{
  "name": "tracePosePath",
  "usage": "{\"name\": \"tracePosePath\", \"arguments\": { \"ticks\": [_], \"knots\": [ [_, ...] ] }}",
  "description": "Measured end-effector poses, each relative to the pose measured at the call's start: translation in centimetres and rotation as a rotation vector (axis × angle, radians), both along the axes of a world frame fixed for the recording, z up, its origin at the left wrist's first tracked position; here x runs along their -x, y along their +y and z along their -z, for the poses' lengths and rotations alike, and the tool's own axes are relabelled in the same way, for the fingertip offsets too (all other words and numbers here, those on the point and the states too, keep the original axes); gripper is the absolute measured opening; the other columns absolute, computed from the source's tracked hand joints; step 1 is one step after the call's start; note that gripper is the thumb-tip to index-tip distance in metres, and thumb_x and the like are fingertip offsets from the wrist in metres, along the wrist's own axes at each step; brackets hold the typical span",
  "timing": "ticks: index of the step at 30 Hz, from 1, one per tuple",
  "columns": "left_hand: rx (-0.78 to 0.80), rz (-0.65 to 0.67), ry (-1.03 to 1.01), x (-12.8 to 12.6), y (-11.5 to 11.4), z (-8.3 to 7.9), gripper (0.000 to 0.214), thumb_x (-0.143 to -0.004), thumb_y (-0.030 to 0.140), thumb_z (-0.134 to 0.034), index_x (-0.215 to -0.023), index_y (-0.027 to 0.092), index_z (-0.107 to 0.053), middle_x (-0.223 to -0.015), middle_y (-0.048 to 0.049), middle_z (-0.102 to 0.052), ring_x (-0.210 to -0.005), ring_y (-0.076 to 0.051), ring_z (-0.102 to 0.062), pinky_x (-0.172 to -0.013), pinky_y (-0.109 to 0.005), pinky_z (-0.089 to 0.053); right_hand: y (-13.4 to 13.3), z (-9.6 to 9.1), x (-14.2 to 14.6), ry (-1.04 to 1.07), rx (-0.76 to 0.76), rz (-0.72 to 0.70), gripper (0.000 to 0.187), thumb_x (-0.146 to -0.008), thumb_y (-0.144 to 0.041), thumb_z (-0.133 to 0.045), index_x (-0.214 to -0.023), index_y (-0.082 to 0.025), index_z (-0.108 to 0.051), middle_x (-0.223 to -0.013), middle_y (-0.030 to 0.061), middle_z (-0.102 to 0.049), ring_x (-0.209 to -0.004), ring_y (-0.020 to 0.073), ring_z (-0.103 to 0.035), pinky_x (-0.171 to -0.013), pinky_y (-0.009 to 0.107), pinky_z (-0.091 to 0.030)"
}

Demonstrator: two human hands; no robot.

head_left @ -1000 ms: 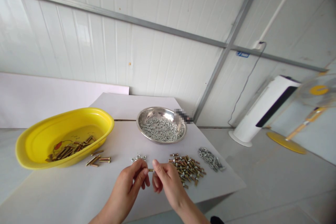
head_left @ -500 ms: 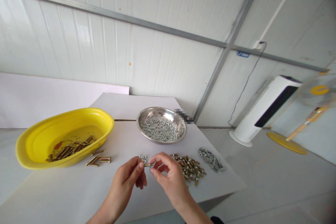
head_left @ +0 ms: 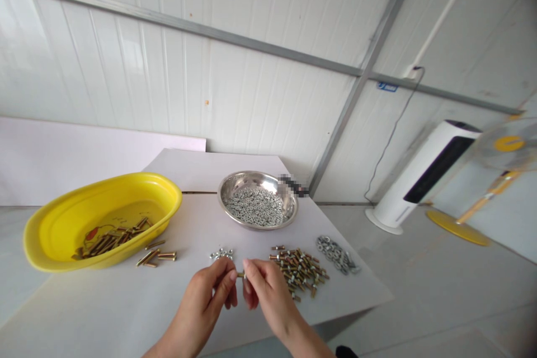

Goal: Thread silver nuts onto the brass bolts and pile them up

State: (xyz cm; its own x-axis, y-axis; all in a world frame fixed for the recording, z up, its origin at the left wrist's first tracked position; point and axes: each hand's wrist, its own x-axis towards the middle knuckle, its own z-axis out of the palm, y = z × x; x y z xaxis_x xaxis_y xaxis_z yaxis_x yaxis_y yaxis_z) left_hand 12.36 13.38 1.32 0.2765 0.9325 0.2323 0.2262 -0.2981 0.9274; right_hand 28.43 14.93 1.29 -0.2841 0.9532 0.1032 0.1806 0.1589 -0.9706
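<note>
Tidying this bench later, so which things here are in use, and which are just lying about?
In use: left hand, right hand, gold-coloured bolt held between them, bolt pile, washer pile, small nuts, steel bowl, yellow plastic tub.
Lying about: white tower unit, pedestal fan.

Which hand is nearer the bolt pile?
Right: the right hand sits just beside the bolt pile, at its left edge; the left hand is farther left, beyond the right hand.

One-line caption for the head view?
Left hand and right hand hold a small bolt over a white table.
</note>
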Motion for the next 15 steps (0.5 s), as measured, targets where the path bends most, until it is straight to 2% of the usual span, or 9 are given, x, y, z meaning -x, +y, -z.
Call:
{"name": "tracePosePath", "arguments": {
  "ticks": [3, 5, 7, 9, 10, 11, 13, 15],
  "knots": [
    [0.021, -0.009, -0.021, 0.0, 0.0, 0.1, 0.034, -0.101, 0.041, -0.041, -0.076, 0.021, -0.053, -0.062, 0.0, -0.065, -0.059, -0.015, -0.059, -0.06, -0.024, -0.045, 0.1, 0.1, 0.0, 0.041, 0.061, -0.009, 0.069, -0.099, -0.061, -0.03, -0.051, -0.017, -0.052, -0.042, 0.0, -0.049, -0.039, 0.0108, -0.046, -0.044, 0.022, -0.037],
    [0.045, -0.019, -0.048, 0.1, 0.2, 0.1, 0.036, -0.1, 0.043, -0.04, -0.075, 0.02, -0.053, -0.061, -0.0003, -0.065, -0.057, -0.015, -0.058, -0.059, -0.025, -0.045, 0.1, -0.1, -0.2, 0.085, 0.032, 0.006, 0.068, -0.1, -0.061, -0.027, -0.064, -0.014, -0.063, -0.049, 0.002, -0.056, -0.045, 0.0128, -0.052, -0.047, 0.023, -0.04],
    [0.076, -0.032, -0.088, 0.1, 0.4, 0.0, 0.038, -0.1, 0.044, -0.041, -0.074, 0.02, -0.053, -0.06, -0.0005, -0.065, -0.056, -0.015, -0.058, -0.057, -0.025, -0.045, 0.1, -0.6, -0.5, 0.118, -0.038, 0.028, 0.054, -0.1, -0.056, -0.034, -0.088, -0.015, -0.067, -0.068, 0.0045, -0.065, -0.059, 0.0156, -0.061, -0.055, 0.024, -0.046],
    [0.11, -0.046, -0.137, 0.1, 0.6, 0.0, 0.038, -0.099, 0.046, -0.042, -0.073, 0.02, -0.053, -0.059, -0.0003, -0.065, -0.055, -0.015, -0.057, -0.056, -0.025, -0.045, 0.1, -1.1, -0.6, 0.103, -0.114, 0.029, 0.029, -0.096, -0.044, -0.053, -0.103, -0.019, -0.065, -0.089, 0.0056, -0.069, -0.075, 0.0174, -0.064, -0.064, 0.026, -0.049],
    [0.126, -0.054, -0.161, 0.1, 0.7, 0.0, 0.038, -0.099, 0.046, -0.043, -0.073, 0.02, -0.052, -0.058, -0.0001, -0.064, -0.054, -0.015, -0.057, -0.055, -0.025, -0.045, 0.1, -1.3, -0.7, 0.077, -0.15, 0.026, 0.021, -0.091, -0.035, -0.062, -0.105, -0.02, -0.065, -0.097, 0.0052, -0.069, -0.08, 0.0176, -0.065, -0.068, 0.026, -0.05],
    [0.142, -0.059, -0.183, 0.1, 0.8, 0.1, 0.038, -0.098, 0.047, -0.043, -0.073, 0.02, -0.052, -0.057, 0.0002, -0.064, -0.053, -0.015, -0.057, -0.055, -0.025, -0.045, 0.2, -1.4, -0.7, 0.049, -0.183, 0.026, 0.02, -0.086, -0.025, -0.068, -0.105, -0.021, -0.065, -0.101, 0.0042, -0.069, -0.082, 0.0175, -0.065, -0.07, 0.025, -0.05],
    [0.162, -0.055, -0.216, 0.1, 1.0, 0.2, 0.038, -0.098, 0.047, -0.044, -0.073, 0.02, -0.052, -0.055, 0.0004, -0.064, -0.051, -0.014, -0.057, -0.054, -0.025, -0.045, 0.4, -1.5, -0.6, 0.006, -0.237, 0.033, 0.025, -0.077, -0.009, -0.069, -0.1, -0.022, -0.068, -0.099, 0.0023, -0.069, -0.081, 0.0167, -0.066, -0.069, 0.024, -0.05],
    [0.17, -0.041, -0.229, 0.1, 1.0, 0.4, 0.037, -0.098, 0.047, -0.044, -0.073, 0.02, -0.052, -0.056, 0.0001, -0.065, -0.051, -0.015, -0.057, -0.054, -0.025, -0.046, 0.6, -1.3, -0.5, -0.008, -0.255, 0.051, 0.024, -0.076, -0.005, -0.066, -0.093, -0.021, -0.07, -0.093, 0.0015, -0.07, -0.077, 0.0161, -0.066, -0.067, 0.024, -0.05]
  ]
}}
